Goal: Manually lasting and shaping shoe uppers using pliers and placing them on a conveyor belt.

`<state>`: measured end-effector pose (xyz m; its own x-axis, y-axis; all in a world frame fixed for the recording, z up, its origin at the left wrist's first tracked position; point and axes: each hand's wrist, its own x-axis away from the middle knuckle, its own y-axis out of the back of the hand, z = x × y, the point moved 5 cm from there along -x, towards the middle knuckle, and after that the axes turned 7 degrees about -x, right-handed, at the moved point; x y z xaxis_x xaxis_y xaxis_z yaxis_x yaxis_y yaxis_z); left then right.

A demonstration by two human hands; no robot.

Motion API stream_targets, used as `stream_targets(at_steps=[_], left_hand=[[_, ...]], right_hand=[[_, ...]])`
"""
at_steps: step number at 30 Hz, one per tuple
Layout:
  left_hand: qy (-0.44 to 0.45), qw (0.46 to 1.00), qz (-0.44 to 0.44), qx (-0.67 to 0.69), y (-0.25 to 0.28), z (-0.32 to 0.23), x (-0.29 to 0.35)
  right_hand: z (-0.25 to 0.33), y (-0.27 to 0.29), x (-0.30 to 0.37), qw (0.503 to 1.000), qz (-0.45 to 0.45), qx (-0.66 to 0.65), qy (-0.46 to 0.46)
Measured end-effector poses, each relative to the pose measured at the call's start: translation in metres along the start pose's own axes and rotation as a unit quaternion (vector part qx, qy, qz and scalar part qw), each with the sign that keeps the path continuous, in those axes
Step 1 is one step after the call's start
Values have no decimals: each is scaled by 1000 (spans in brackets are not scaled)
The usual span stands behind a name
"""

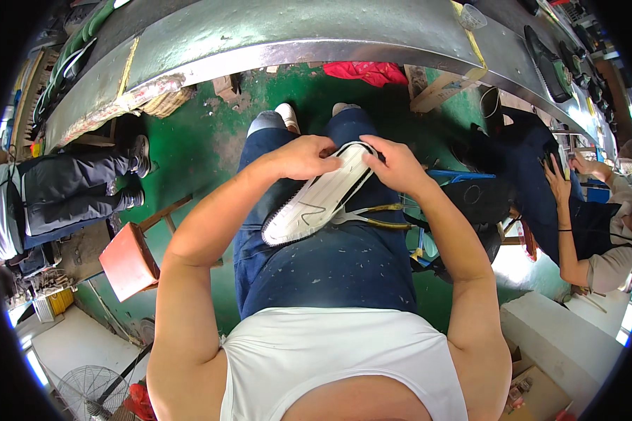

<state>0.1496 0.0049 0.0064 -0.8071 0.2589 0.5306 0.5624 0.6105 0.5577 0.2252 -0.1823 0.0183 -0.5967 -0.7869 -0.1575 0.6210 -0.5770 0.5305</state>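
Note:
Across my lap lies a shoe (314, 200), bottom up, its whitish underside showing a dark squiggly mark. Stitches or small pleats run around its near, rounded end, and black material edges the far end. My left hand (307, 157) grips the far end from the left, thumb on the underside. From the right, my right hand (392, 164) has its thumb and fingers closed on the same end. Some fingertips are hidden behind the shoe. Pliers (372, 217) with yellowish handles rest on my apron beside the shoe, their jaws close to its edge.
Ahead runs a metal-topped workbench (295, 52), with dark shoes (546, 63) at its right. A red cloth (369, 72) lies under it. An orange-topped stool (128, 261) stands left. People stand at left (70, 182) and sit at right (576, 210). A fan (91, 393) is lower left.

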Motion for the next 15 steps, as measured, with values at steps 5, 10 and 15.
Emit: stream_targets(at_steps=[5, 10, 15], left_hand=[[-23, 962, -31, 270, -24, 11, -39], [-13, 903, -90, 420, 5, 12, -11], [-68, 837, -282, 465, 46, -1, 61]], right_hand=[[-19, -8, 2, 986, -15, -84, -141], [31, -19, 78, 975, 159, 138, -68], [26, 3, 99, 955, 232, 80, -167]])
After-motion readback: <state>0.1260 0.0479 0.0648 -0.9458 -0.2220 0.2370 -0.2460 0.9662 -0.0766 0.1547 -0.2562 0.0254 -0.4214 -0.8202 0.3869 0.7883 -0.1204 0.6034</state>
